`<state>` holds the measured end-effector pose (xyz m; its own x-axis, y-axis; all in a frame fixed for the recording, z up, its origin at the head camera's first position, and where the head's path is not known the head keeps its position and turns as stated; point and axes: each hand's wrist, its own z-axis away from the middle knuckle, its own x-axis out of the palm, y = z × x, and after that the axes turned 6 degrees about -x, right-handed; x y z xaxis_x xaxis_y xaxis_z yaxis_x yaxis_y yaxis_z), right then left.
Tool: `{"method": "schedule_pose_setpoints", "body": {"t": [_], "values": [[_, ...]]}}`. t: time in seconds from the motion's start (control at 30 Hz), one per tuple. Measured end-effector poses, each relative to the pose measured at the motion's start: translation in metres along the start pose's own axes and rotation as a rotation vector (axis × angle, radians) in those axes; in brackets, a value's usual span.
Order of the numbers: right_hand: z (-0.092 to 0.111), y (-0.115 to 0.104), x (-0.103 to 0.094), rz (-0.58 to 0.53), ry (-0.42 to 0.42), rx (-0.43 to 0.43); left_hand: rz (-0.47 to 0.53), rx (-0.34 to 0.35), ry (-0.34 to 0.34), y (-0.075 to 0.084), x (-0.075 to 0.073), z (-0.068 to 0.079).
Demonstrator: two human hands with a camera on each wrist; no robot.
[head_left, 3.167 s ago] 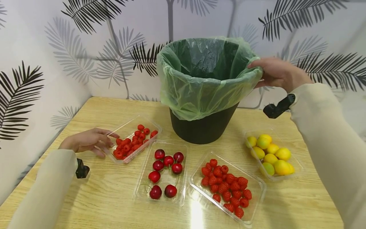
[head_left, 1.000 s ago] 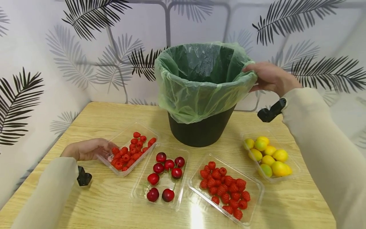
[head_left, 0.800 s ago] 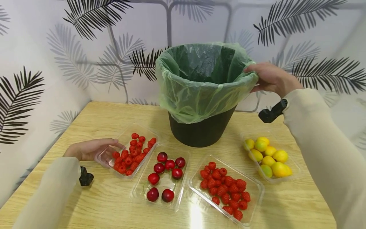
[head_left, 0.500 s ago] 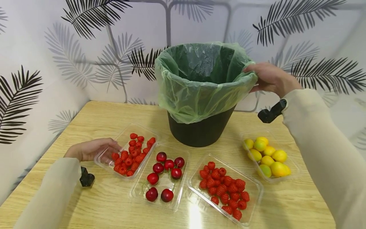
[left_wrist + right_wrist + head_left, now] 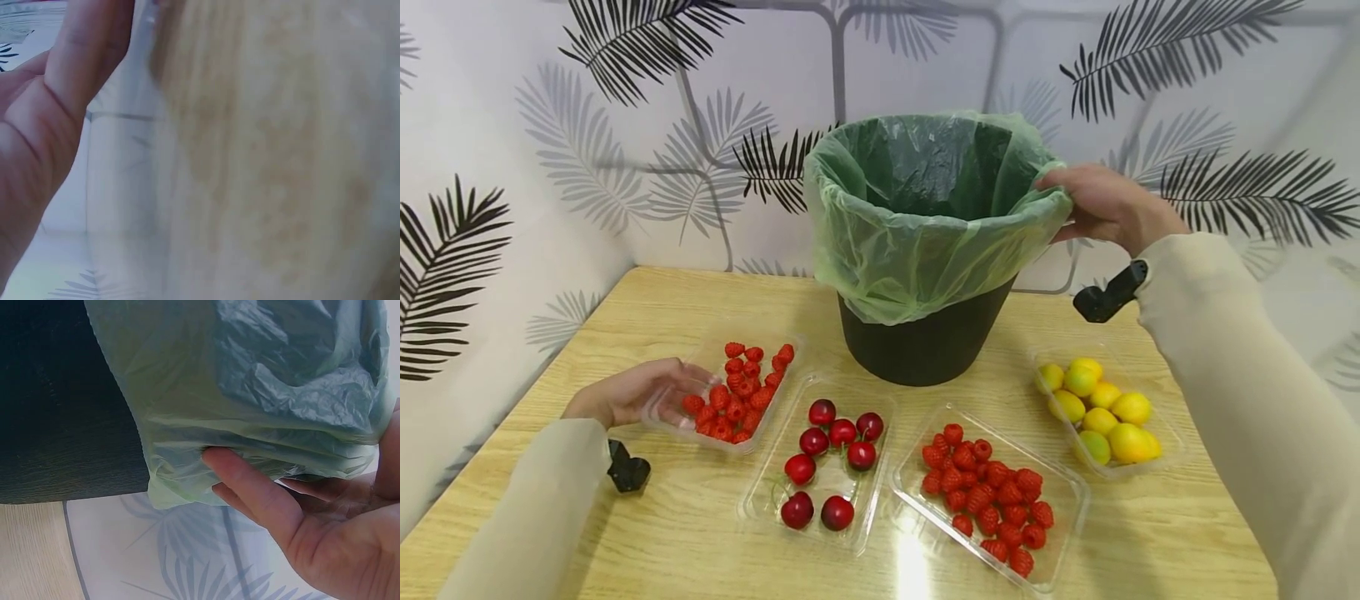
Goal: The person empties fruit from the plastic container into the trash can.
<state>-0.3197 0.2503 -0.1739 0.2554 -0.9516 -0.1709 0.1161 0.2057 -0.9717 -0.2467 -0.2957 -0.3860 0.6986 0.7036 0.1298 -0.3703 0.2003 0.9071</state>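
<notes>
My left hand (image 5: pixel 632 393) holds the left end of a clear plastic container (image 5: pixel 730 448) with red raspberries (image 5: pixel 741 400) in it. The container looks a little raised and tilted. In the left wrist view, the fingers of the left hand (image 5: pixel 44 119) lie along the blurred clear plastic wall (image 5: pixel 269 156). At the back, my right hand (image 5: pixel 1108 204) grips the right rim of a black bin (image 5: pixel 925 346) through its pale green liner (image 5: pixel 917 258). The right wrist view shows thumb and fingers of the right hand (image 5: pixel 331 531) against the folded liner (image 5: pixel 287 381); some fingertips are hidden.
A clear tray (image 5: pixel 833 480) of dark red cherries sits mid-table. Right of it stands another clear raspberry tray (image 5: pixel 1078 500). Yellow and green lemon-like fruits (image 5: pixel 1127 442) fill a clear tray at the right. A leaf-patterned wall (image 5: pixel 647 200) bounds the wooden table (image 5: pixel 685 533).
My left hand, at first beside the raspberry container with spread fingers, took hold of its left end. The container has shifted slightly left, away from the cherry tray. The right hand stays on the bin rim.
</notes>
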Motion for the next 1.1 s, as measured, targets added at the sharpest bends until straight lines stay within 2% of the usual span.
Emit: {"method": "schedule_pose_setpoints", "body": {"t": [0.17,0.4,0.6,0.7,0.87,0.97,1.1], "values": [[-0.001,0.001,0.0,0.003,-0.007,0.004,-0.005,0.074,0.022,0.014,0.0,0.003],[0.0,0.0,0.0,-0.033,0.008,0.002,-0.032,0.164,0.145,0.038,-0.001,0.008],[-0.001,0.001,0.001,-0.03,0.001,0.003,0.008,0.249,0.18,0.054,-0.003,0.013],[-0.002,0.002,0.002,-0.036,-0.007,-0.003,0.028,0.263,0.233,0.064,-0.003,0.015],[0.0,0.002,0.002,-0.038,0.0,-0.004,0.025,0.244,0.333,0.084,-0.002,0.019],[0.001,0.002,0.003,-0.045,0.017,0.003,0.041,0.247,0.367,0.095,-0.003,0.021],[0.001,0.001,0.004,-0.056,0.047,0.001,0.092,0.286,0.402,0.11,-0.003,0.023]]}}
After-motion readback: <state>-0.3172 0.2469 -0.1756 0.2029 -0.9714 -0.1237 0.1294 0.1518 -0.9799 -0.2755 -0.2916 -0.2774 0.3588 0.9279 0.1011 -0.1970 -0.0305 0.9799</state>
